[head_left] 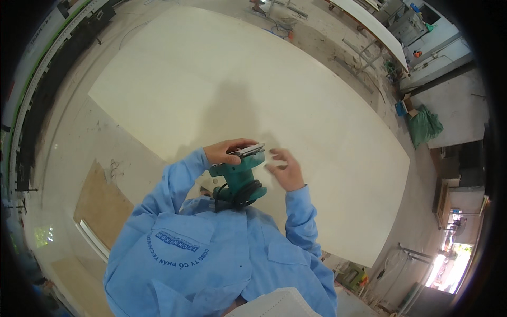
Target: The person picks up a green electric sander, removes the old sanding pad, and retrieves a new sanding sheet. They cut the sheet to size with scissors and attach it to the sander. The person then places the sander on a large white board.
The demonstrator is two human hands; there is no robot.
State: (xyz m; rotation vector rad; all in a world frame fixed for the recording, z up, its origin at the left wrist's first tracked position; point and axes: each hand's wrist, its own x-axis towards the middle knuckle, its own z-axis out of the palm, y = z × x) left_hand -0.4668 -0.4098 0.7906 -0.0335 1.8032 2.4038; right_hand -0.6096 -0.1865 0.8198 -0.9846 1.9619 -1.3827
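Note:
A green power sander is held in front of my blue jacket, its flat pad turned up and tilted. My left hand grips the pad end, thumb on the near side and fingers over the far side. Just right of the pad, apart from it, my right hand hangs with bent, spread fingers and nothing in them. A black cord is coiled about the sander's lower body. Beneath both hands lies a large pale board, with my shadow across it.
A brown sheet lies at the left, with white strips beside it. A long machine with a green edge runs along the far left. At the back right stand a long table and a green bag. Cables lie behind the board.

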